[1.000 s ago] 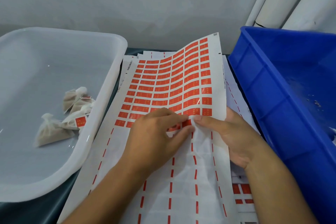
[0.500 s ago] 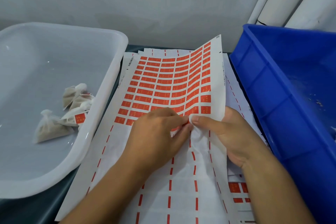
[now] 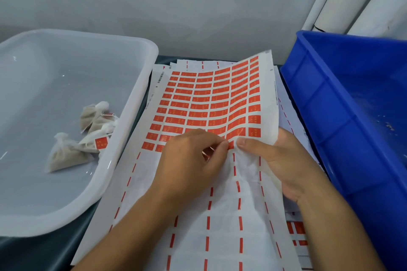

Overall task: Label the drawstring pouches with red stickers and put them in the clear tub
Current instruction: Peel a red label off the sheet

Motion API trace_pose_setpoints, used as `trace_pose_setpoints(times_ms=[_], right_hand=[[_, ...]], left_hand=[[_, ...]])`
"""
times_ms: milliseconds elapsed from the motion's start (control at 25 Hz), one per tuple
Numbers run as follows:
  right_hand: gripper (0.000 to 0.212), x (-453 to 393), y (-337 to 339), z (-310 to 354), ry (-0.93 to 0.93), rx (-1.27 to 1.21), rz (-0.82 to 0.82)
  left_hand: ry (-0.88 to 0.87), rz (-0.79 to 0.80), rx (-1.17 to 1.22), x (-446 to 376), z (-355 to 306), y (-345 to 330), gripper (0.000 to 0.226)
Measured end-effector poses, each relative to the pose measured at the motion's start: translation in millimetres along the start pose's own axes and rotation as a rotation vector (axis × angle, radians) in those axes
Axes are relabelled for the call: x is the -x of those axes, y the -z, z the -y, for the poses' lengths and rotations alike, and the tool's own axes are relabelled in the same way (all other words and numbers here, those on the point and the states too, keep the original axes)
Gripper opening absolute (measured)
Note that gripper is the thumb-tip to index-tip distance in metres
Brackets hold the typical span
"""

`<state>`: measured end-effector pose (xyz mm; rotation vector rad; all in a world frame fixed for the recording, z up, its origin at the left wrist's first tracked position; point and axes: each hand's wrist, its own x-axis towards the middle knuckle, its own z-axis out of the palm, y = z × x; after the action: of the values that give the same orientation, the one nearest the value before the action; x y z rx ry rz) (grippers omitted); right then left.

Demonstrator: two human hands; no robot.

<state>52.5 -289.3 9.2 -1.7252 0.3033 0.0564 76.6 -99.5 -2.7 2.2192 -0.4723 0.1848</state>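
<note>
The sticker sheet lies on the worktop between the two bins, its long axis running away from the person, with red stickers filling the far half and only bare backing and red dashes on the near half. The next red sticker to come off sits in the nearest remaining row, right at the meeting point of both hands, so the peel turns on that boundary row: the sticker lies just ahead of the fingertips, on the side away from the person.

The left hand is the one on it; its thumb and forefinger are curled together in a pinch at the sticker's near edge, though whether a corner is already lifted I cannot tell, as the fingers cover it. The right hand grips the sheet's right margin, thumb on top beside the sticker and the other fingers tucked under, bowing that edge upward off the stack of sheets beneath.

Several filled drawstring pouches already lie in the clear tub to the left, one showing a red label. No unlabelled pouch is in either hand, and none is visible in the blue crate on the right, of which only part is in view
</note>
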Motion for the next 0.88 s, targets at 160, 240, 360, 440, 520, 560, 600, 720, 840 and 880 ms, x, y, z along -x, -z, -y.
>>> trace_pose_setpoints(times_ms=[160, 240, 360, 440, 520, 560, 600, 720, 840, 880], right_hand=[[0.044, -1.5, 1.5, -1.2, -0.046, 0.000, 0.002], [0.040, -1.5, 2.4, -1.2, -0.070, -0.020, 0.017], [0.036, -1.1, 2.2, -1.3, -0.104, -0.046, 0.044], [0.039, -0.7, 2.1, -1.7, -0.104, -0.026, 0.036], [0.047, -0.2, 1.6, -0.9, -0.089, 0.008, 0.020], [0.051, 0.2, 1.4, -0.3, -0.084, 0.017, 0.016], [0.054, 0.8, 1.1, 0.2, -0.080, 0.018, 0.017], [0.057, 1.7, 1.3, 0.9, -0.073, 0.015, 0.029], [0.055, 1.2, 2.5, 1.2, -0.064, 0.006, 0.016], [0.054, 1.2, 3.2, 1.3, -0.065, -0.005, 0.014]], left_hand=[[-0.055, 0.049, 0.017, 3.0, -6.1, 1.2, 0.036], [-0.061, 0.054, -0.003, 2.6, -6.1, 0.5, 0.034], [-0.048, 0.037, 0.009, 2.1, -6.2, -2.0, 0.023], [-0.012, 0.028, 0.047, 2.2, -6.5, -5.2, 0.017], [0.063, 0.030, 0.113, 2.0, -6.3, -7.4, 0.011], [0.094, 0.032, 0.137, 2.0, -6.2, -7.8, 0.008], [0.112, 0.039, 0.152, 1.9, -6.2, -8.0, 0.005], [0.121, 0.041, 0.160, 2.0, -6.9, -7.7, 0.016], [0.149, 0.026, 0.150, 0.7, -6.1, -6.1, 0.017], [0.157, 0.019, 0.140, -0.1, -5.5, -5.1, 0.015]])
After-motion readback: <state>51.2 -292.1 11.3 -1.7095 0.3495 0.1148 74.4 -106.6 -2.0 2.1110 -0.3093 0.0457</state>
